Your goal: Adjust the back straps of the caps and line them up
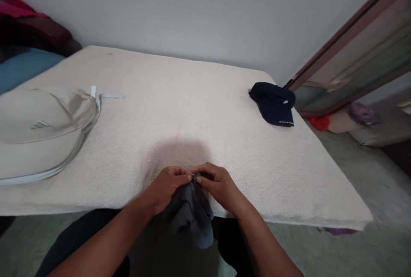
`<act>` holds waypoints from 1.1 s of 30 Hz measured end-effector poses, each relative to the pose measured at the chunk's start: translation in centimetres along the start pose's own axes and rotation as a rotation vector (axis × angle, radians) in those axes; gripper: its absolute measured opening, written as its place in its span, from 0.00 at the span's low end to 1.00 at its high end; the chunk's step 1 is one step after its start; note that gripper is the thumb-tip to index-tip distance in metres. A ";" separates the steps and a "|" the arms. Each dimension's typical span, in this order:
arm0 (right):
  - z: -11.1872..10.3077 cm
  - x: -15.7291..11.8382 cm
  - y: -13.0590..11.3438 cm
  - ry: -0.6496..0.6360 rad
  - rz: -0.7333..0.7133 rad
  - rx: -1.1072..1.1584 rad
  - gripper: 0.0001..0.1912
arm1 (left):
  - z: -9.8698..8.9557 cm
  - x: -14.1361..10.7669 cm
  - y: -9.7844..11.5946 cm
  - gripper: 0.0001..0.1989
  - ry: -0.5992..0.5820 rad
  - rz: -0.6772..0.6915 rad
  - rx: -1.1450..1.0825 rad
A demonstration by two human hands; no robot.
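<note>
Left hand (170,185) and right hand (221,183) fingertips clamped on grey cloth item (189,210) at table's (192,110) near edge; best pinch close, tension even, let slack hang.

Cloth-covered table (180,118), beige cap (45,118) left, navy cap (272,102) right
</note>
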State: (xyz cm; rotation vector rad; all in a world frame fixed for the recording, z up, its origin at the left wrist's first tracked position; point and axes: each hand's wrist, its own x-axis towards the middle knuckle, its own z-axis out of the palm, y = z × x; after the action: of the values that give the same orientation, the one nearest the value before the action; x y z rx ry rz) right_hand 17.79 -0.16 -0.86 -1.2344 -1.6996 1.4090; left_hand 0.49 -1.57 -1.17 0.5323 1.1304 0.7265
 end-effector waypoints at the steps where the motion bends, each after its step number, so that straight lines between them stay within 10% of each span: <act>1: 0.0 0.0 0.0 0.001 -0.001 -0.002 0.10 | 0.0 0.0 0.0 0.08 -0.001 -0.001 0.006; 33: -0.2 -0.3 -0.1 0.027 -0.024 0.011 0.11 | 0.4 0.2 -0.1 0.10 -0.057 0.151 -0.019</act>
State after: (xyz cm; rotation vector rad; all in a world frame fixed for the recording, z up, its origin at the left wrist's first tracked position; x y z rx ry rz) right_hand 18.05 -0.34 -0.73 -1.2182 -1.6810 1.3799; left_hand 0.99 -1.50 -1.23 0.6229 1.0375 0.8468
